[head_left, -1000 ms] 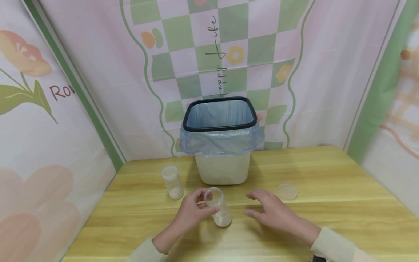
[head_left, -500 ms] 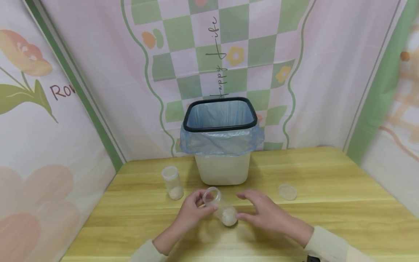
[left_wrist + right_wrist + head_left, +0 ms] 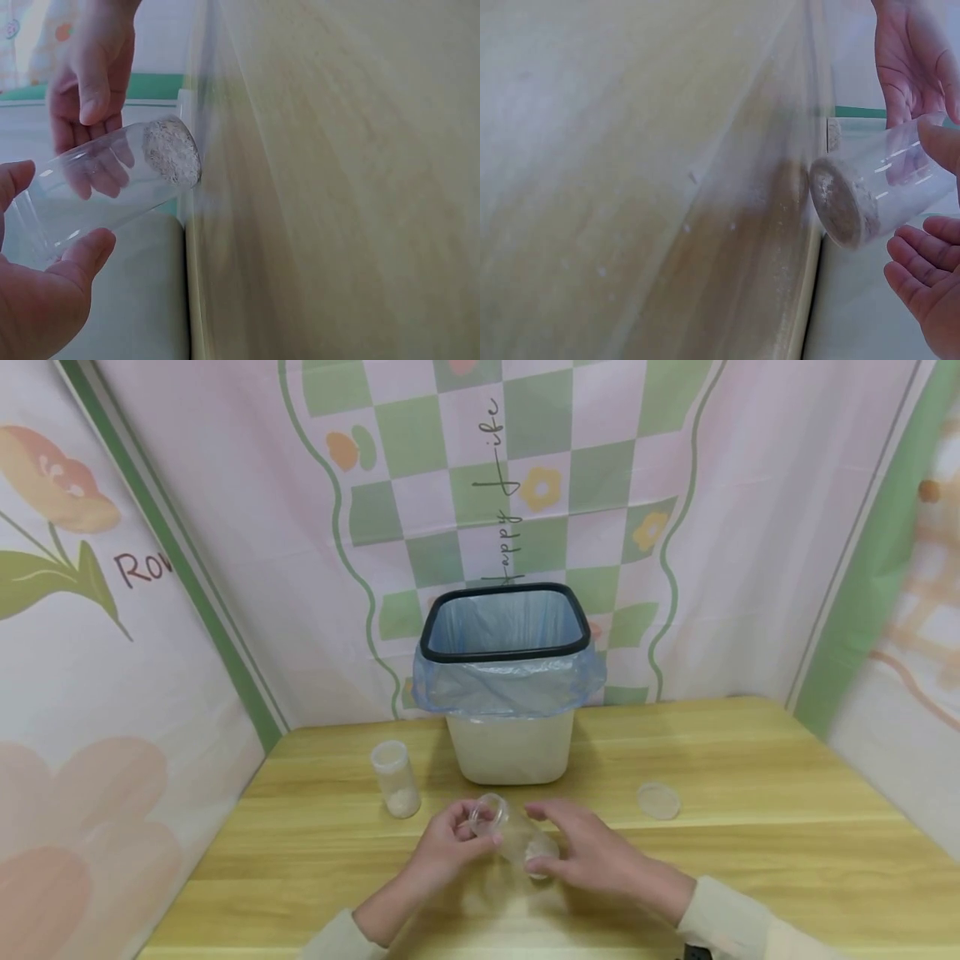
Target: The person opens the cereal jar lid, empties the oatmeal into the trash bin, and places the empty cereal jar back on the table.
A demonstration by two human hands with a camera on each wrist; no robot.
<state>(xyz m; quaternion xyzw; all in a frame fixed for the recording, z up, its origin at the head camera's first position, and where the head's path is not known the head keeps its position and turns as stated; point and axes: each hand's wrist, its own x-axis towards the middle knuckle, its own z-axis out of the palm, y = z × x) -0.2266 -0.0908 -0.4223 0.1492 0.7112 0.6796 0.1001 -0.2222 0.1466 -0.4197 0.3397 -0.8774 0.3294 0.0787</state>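
Observation:
A clear plastic jar [image 3: 516, 838] leans over above the wooden table, its mouth toward the left and its base toward the right. Whitish flakes or grains [image 3: 172, 154] lie at its base end. My left hand [image 3: 448, 845] grips the jar near its mouth between thumb and fingers. Beside the base end is my right hand [image 3: 592, 850], its thumb in front of the jar and its fingers behind. In the right wrist view those right fingers [image 3: 922, 259] are loosely bent and look apart from the jar. The base is close to the tabletop or touching it.
A second clear jar [image 3: 392, 777] with whitish contents stands upright at the left. A round clear lid [image 3: 658, 800] lies to the right. Behind the hands stands a white bin [image 3: 513, 752] with a blue bag [image 3: 510, 685] under its black rim. Printed curtains hang around the table.
The jar has tilted further, its base swinging to the right while my left hand keeps its grip near the mouth. My right hand has moved left, up to the base end.

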